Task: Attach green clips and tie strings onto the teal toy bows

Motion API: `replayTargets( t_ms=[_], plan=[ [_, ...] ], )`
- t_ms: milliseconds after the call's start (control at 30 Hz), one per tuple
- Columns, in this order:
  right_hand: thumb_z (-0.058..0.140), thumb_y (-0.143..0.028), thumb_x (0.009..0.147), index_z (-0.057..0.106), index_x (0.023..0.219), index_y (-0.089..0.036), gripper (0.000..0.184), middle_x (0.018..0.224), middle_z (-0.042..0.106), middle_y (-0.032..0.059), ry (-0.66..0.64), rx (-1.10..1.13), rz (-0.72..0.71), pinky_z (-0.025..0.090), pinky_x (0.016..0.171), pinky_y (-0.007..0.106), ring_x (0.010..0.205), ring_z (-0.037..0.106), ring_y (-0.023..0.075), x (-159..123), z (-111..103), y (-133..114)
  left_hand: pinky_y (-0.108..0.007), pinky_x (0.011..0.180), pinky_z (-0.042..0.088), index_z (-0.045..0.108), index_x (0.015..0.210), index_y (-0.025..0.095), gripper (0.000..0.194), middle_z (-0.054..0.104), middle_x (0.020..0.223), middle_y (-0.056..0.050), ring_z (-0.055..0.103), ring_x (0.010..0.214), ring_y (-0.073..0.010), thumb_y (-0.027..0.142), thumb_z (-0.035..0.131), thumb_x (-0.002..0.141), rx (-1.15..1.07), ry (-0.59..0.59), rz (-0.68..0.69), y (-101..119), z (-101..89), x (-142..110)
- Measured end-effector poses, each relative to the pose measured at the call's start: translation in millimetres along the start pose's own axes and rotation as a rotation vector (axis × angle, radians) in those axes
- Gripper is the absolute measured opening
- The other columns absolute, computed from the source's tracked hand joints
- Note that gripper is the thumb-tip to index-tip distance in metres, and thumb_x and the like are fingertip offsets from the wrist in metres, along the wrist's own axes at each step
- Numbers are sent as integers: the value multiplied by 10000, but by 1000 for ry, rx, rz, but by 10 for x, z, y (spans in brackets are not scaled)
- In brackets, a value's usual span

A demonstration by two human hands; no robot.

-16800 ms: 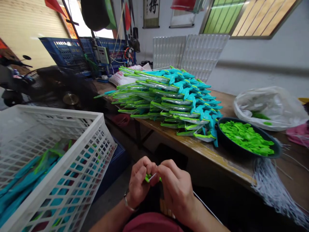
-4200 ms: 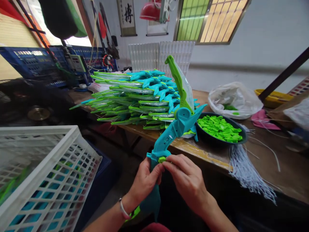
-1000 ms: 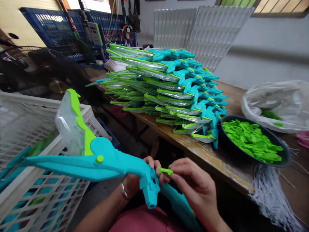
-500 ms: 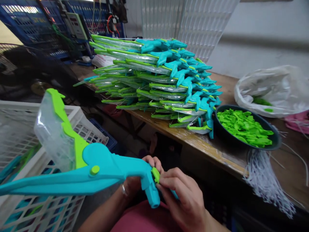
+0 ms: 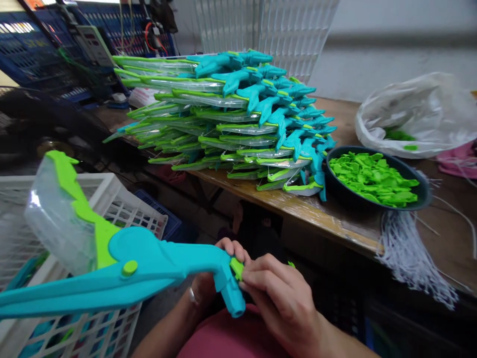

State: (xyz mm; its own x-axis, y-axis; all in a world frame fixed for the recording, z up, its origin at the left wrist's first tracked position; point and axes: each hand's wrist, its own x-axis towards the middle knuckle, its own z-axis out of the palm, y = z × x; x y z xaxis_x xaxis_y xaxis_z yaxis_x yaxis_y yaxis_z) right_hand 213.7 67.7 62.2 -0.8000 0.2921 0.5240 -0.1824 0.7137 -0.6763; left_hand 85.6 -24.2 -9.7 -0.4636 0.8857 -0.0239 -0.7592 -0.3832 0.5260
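Observation:
A teal plastic toy point(image 5: 149, 266) with a lime-green limb in a clear sleeve lies across my lap, pointing left over the crate. My left hand point(image 5: 216, 286) is wrapped round its grip from behind. The fingers of my right hand point(image 5: 278, 301) pinch a small lime-green clip point(image 5: 237, 268) and press it against the toy's grip. Both hands sit close together, low in the middle of the view.
A white lattice crate point(image 5: 122, 209) stands at my left. On the wooden table point(image 5: 324, 219) lie a tall stack of the same toys point(image 5: 238, 114), a dark bowl point(image 5: 421, 201) of green clips, a white plastic bag point(image 5: 417, 117) and a bundle of white cords point(image 5: 410, 251).
The green clip was held apart from the toy a second ago; now my right hand presses it onto the grip. The toy has sunk a little lower and further left.

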Motion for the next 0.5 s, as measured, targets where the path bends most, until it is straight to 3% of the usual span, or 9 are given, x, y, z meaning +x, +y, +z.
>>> replayTargets(
  t_ms=[133,267,333,500],
  plan=[
    [515,-285,1078,634,1187,-253,165,960,677,54,-118,30,37,578,699,290,832,678,172,28,-81,-28,-298,708,524,600,808,222,351,599,747,16,622,726,-168,461,855,783,-7,9,-10,1,-60,43],
    [680,-549,952,543,1336,-230,517,1148,674,114,-77,-45,51,626,790,346,1012,697,245,0,-20,-17,-295,754,527,618,844,224,235,629,813,11,631,783,-166,373,800,854,-38,6,2,-22,-122,103],
    [712,-525,939,518,1342,-208,548,1179,665,140,-16,-117,47,637,809,373,1058,691,276,-22,51,-4,-291,801,529,626,856,225,218,630,837,11,630,819,-163,355,801,854,-38,24,5,-39,-131,130],
    [629,-297,999,525,1304,-172,345,1078,662,136,26,-229,51,621,746,389,951,678,270,3,123,1,-296,818,520,615,845,246,233,588,843,11,590,809,-164,402,788,850,23,40,-14,-60,-129,163]
  ],
)
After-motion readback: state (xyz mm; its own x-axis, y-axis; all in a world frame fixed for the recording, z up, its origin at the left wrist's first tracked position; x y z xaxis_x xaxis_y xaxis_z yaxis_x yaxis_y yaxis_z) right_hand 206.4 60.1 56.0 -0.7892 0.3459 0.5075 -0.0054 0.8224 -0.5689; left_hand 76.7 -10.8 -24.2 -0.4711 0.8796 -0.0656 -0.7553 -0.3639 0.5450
